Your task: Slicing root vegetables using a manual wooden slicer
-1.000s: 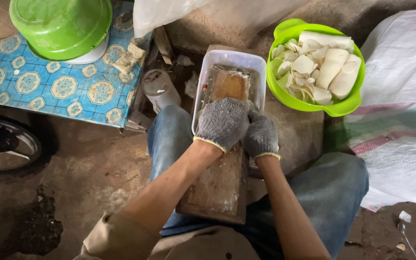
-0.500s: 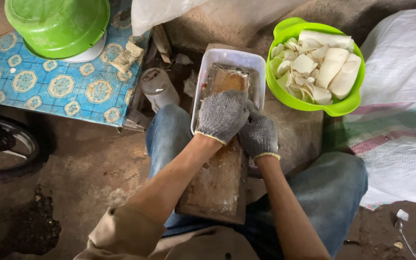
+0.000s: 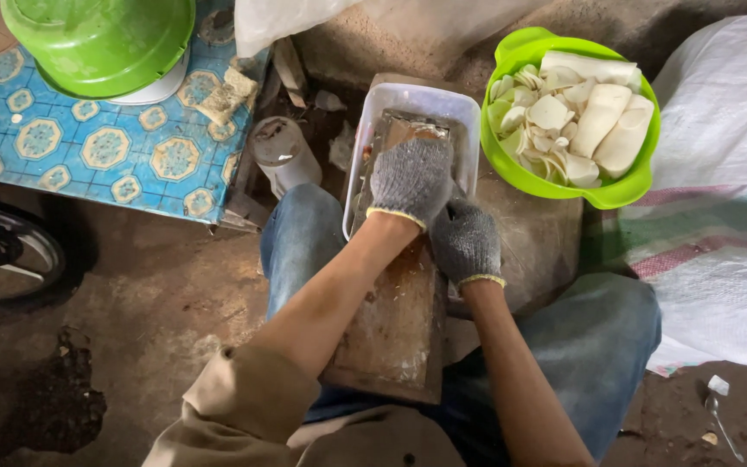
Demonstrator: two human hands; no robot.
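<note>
A long worn wooden board lies between my knees, its far end resting in a white rectangular plastic tub. My left hand, in a grey knit glove, presses palm-down on the board's far end over the tub; whatever is under it is hidden. Just behind it, my right hand, also in a grey glove, curls around the board's right edge. To the right, a green plastic bowl holds peeled white root pieces and thin slices.
A blue patterned tile surface at the left carries an upturned green bowl. A small grey can stands beside my left knee. White woven sacks lie at the right, a dark wheel at the far left.
My left hand has slid forward along the board toward the tub. My right hand has stayed almost where it was on the board's edge.
</note>
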